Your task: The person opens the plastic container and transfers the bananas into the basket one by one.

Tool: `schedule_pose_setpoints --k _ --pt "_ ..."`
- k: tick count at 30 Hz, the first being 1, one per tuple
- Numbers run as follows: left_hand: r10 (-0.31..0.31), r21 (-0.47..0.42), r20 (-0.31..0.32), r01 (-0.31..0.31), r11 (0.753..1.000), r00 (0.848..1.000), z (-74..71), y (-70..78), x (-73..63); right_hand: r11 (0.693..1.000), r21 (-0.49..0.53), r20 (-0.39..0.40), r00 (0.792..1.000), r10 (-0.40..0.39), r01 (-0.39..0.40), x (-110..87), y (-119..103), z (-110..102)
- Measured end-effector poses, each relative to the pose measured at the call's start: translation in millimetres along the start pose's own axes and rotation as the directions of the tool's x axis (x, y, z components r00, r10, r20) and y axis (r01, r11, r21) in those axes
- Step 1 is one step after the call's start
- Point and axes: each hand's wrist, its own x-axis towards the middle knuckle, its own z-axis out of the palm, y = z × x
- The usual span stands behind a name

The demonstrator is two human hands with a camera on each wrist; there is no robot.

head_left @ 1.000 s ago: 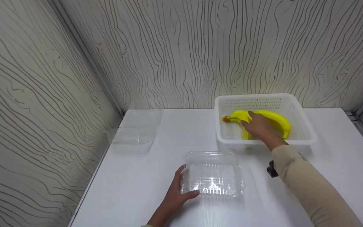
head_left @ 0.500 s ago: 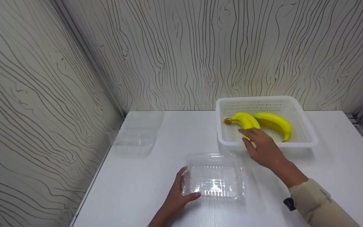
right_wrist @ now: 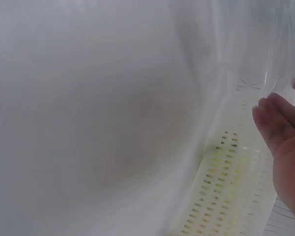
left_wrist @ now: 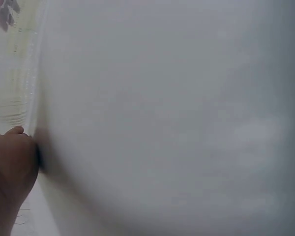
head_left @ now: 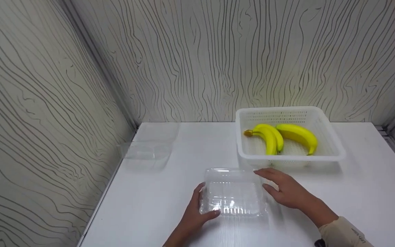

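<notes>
A clear plastic container [head_left: 233, 195] lies on the white table in front of the basket. With thumb and fingers, my left hand [head_left: 194, 215] grips its left side near the front corner. My right hand [head_left: 288, 188] is at the container's right edge, fingers extended and holding nothing; I cannot tell whether the fingertips touch the plastic. In the right wrist view, the right hand [right_wrist: 287, 142] appears beside the see-through wall. The left wrist view catches only part of the left hand [left_wrist: 12, 162].
A white perforated basket [head_left: 290, 158] stands at the back right. Inside lie joined yellow bananas [head_left: 269, 137] and another banana [head_left: 298, 135] to their right. Another clear plastic container [head_left: 146, 151] lies at the back left. Patterned walls [head_left: 197, 61] rise behind and at the left.
My right hand has drawn back from the bananas in the basket toward me, down to the container's right edge. The bananas stay in the basket. My left hand keeps its grip.
</notes>
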Motion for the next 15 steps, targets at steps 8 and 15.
schedule_pose_setpoints --k 8,15 --pt "-0.011 0.043 0.009 0.010 0.999 1.000 0.1 0.9 0.4 0.989 0.131 0.016 0.997 0.070 -0.072 -2.8 3 8" --pt "-0.026 0.045 0.032 0.024 0.999 0.999 -7.1 0.3 0.5 0.970 0.228 0.051 0.996 0.070 -0.080 0.3 2 12"
